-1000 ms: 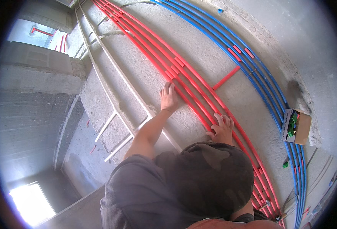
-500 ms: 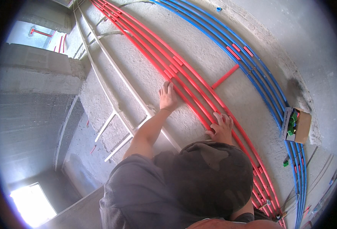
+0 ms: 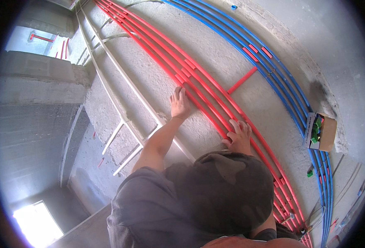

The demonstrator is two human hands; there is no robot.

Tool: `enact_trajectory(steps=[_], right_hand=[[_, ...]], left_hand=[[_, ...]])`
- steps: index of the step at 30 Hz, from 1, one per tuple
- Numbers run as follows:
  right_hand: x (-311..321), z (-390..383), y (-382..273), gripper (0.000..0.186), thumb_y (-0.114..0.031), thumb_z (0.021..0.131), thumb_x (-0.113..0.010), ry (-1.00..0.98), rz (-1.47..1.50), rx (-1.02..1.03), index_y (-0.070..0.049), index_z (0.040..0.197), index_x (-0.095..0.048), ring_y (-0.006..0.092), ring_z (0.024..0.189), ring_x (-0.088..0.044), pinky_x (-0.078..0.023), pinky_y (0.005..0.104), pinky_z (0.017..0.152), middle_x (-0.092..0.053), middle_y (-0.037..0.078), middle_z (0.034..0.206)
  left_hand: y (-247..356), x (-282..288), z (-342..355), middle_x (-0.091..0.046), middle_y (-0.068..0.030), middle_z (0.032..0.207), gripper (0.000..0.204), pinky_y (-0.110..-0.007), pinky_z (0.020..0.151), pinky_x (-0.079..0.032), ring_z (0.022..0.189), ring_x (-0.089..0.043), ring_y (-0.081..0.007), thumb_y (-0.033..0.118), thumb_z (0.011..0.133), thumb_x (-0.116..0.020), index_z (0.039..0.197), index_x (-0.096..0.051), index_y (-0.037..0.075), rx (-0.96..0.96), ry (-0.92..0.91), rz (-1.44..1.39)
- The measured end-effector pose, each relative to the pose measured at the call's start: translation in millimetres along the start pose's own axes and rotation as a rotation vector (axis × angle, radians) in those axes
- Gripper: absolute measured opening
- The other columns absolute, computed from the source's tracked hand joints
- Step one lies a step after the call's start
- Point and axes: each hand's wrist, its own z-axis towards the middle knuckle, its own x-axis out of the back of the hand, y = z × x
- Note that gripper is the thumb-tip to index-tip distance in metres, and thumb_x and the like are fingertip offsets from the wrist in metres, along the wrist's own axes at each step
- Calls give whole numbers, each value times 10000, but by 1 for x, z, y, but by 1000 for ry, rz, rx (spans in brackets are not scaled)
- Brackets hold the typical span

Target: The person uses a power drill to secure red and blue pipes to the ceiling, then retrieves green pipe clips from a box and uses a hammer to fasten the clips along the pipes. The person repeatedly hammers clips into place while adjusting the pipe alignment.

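Note:
Several long red pipes (image 3: 209,117) run side by side over the rough concrete floor in a gentle curve. My left hand (image 3: 180,104) has its fingers bent against the leftmost pipe, just below a short red sleeve (image 3: 180,78) on it. Further down the same run, my right hand (image 3: 241,138) curls over the red pipes, its thumb at the leftmost one and its fingers reaching over the neighbouring pipe. Its fingertips are partly hidden between the pipes. Both hands grip at the pipes from the left side.
White pipes (image 3: 135,91) with side branches lie to the left. On the right, blue pipes (image 3: 281,93) curve along the wall, under an open cardboard box (image 3: 328,134) holding green pieces. A short red pipe (image 3: 242,80) lies across the gap. Past the floor's left edge is a lower area.
The view has shifted very slightly. Both hands stay at the same places on the red pipes, with almost no change in their grip.

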Motion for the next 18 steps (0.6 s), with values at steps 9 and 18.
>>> enact_trajectory(steps=[9,18], right_hand=[[-8,1,-1,258,-255,673,-862,8,16,11,-72,785,-721,379,1376,-380,-220,609,1176,-496,85,1466],[-6,1,-1,257,-251,663,-860,24,6,18,-67,778,-724,373,1368,-386,-224,605,1170,-517,83,1451]], left_hand=[[-3,11,-1,-469,-168,1379,411,-498,1064,-365,1266,-477,-379,54,908,-556,1314,-501,64,-6,15,-7],[-5,8,-3,-472,-172,1365,439,-509,1057,-369,1258,-483,-375,36,876,-559,1310,-508,77,-69,3,2]])
